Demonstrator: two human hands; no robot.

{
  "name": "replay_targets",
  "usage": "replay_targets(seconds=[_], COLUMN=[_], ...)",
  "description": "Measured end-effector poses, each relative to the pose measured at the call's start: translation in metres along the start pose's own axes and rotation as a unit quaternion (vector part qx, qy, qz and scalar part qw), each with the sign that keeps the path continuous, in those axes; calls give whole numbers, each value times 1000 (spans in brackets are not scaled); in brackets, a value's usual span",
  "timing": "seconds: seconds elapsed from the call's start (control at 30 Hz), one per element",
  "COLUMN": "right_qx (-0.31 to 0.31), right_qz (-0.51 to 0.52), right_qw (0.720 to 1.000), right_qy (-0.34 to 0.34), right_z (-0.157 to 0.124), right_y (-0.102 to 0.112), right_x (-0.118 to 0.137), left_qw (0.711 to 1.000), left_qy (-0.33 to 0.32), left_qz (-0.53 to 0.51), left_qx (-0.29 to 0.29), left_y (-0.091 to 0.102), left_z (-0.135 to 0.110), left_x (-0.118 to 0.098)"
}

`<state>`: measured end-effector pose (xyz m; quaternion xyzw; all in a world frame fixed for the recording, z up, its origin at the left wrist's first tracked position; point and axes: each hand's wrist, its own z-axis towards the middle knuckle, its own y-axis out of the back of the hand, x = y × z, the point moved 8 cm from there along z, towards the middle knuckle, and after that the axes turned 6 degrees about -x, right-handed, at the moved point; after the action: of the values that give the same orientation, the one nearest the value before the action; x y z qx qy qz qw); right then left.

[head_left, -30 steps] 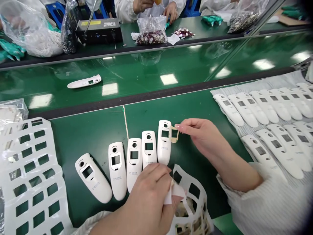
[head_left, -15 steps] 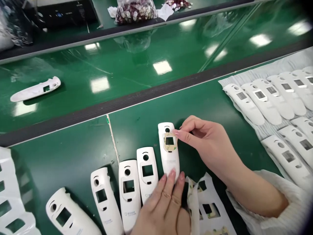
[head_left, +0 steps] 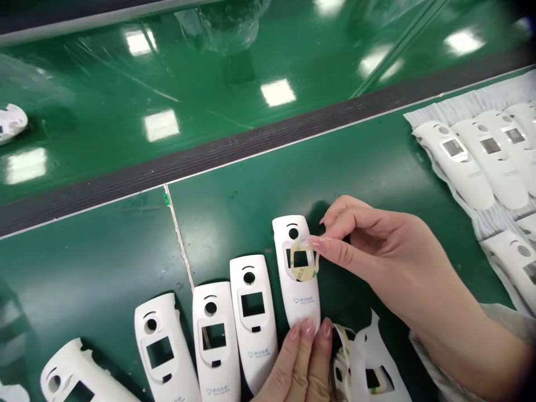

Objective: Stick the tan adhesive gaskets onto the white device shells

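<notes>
A white plastic housing [head_left: 298, 290] lies face up, with a round hole, a rectangular window and blue "ease" lettering. My right hand [head_left: 368, 240] pinches a thin yellowish adhesive frame [head_left: 307, 273] between thumb and finger. The frame overlaps the housing's window, set off to the right of it. My left hand [head_left: 299, 365] presses its fingertips on the housing's lower end, holding it; its thumb is hidden. Left of it lie more such housings: one close by [head_left: 254, 335], another [head_left: 216, 365] beside that, and a third [head_left: 165, 368]. A tilted housing [head_left: 62, 371] is cut off at bottom left.
A curled white sheet with cut-outs [head_left: 387, 363] lies right of my left hand. Housings with grey windows [head_left: 473, 173] rest on white wrapping [head_left: 439, 111] at the right. Beyond a black edge strip [head_left: 251, 151] is a glossy green surface [head_left: 221, 111] with a housing [head_left: 12, 121] at far left.
The view has moved closer and down. The adhesive frame has shifted right relative to the housing's window. My left fingers sit lower, and the housing's lettering is clearer.
</notes>
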<state>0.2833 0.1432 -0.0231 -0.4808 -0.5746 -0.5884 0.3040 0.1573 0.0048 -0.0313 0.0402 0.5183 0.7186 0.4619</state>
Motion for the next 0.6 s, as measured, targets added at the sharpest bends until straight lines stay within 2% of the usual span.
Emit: replay_targets(seconds=[0.13,0.3,0.47,0.6], right_qx=[0,11,13,13], right_qz=[-19,-46,-49,-36], right_qw=[1000,999,999,999], right_qy=[12,-15,-18,-21], right_z=[0,-4,-6,-5], right_y=[-2,-3,-5,-6], right_x=[1,-2,0,-1], left_qw=[1000,994,994,995], left_qy=[1,-2,-34,-64], left_qz=[14,95,94,75], left_qx=[-18,-51,-35,-5], left_y=[-12,-16,-23,-14], left_z=[-19,-26,-32,-27], left_x=[-5,-14,-18,-14])
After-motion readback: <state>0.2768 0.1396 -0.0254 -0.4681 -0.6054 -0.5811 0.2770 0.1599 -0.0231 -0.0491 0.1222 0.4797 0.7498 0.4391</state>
